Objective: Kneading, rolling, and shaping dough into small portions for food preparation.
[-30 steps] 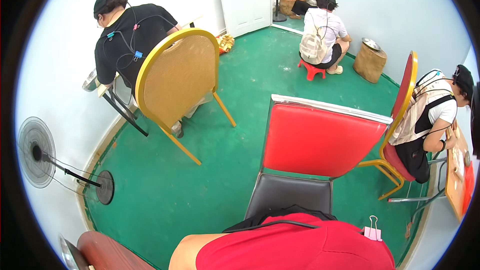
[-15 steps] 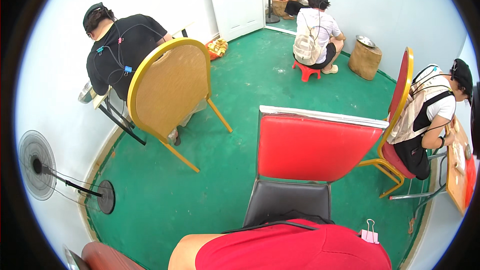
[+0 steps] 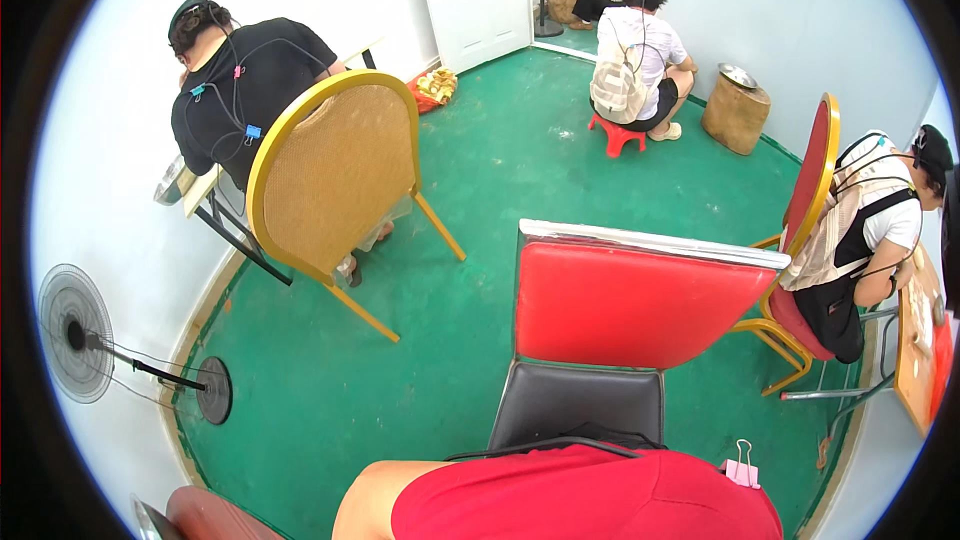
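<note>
Neither my left hand nor my right hand shows. Along the lower edge are red fabric (image 3: 580, 500) of my clothing, bare skin (image 3: 380, 500) of my body and a pink binder clip (image 3: 741, 471). Just beyond them stands a chair with a red backrest (image 3: 625, 300) and dark seat (image 3: 575, 410). A reddish-brown surface (image 3: 215, 515) with a metal object beside it is partly visible at the bottom left.
Co-workers in black (image 3: 250, 50) and white (image 3: 885, 220) sit at side tables on yellow-framed chairs (image 3: 330, 175); another (image 3: 650, 50) sits on a red stool (image 3: 615, 140). A fan (image 3: 75, 335) stands left. A metal bowl rests on a stump (image 3: 735, 120) near the doorway.
The view has shifted slightly. The co-worker in black has bent the head a little further forward, and the one at the right has shifted a little. More bare skin shows at the bottom.
</note>
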`<move>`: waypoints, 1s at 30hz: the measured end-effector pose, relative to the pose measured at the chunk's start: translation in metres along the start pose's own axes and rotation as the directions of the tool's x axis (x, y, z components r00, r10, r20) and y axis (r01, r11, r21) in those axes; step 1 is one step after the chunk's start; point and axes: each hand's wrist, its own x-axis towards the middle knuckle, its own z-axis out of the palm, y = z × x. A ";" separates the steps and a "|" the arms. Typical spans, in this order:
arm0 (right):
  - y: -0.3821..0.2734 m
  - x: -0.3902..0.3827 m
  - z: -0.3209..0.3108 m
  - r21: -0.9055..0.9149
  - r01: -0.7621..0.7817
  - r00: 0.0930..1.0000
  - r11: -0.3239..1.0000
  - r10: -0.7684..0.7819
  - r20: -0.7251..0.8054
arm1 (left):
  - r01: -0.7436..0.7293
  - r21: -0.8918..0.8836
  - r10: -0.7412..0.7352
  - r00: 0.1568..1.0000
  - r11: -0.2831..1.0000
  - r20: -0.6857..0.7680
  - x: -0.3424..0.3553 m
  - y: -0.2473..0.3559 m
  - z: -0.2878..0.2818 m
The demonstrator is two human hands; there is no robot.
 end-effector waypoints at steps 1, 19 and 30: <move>0.001 -0.001 -0.001 -0.010 0.000 1.000 1.000 0.000 -0.003 | -0.001 0.001 0.001 1.000 1.000 0.006 0.003 0.000 0.001; 0.040 -0.027 -0.012 -0.234 -0.015 1.000 0.972 0.010 -0.023 | -0.088 0.001 0.087 0.991 0.996 0.105 0.138 0.003 0.025; 0.061 -0.039 -0.043 -0.348 0.012 0.999 0.938 -0.027 -0.039 | -0.122 0.016 0.119 0.985 0.992 0.129 0.305 0.114 0.074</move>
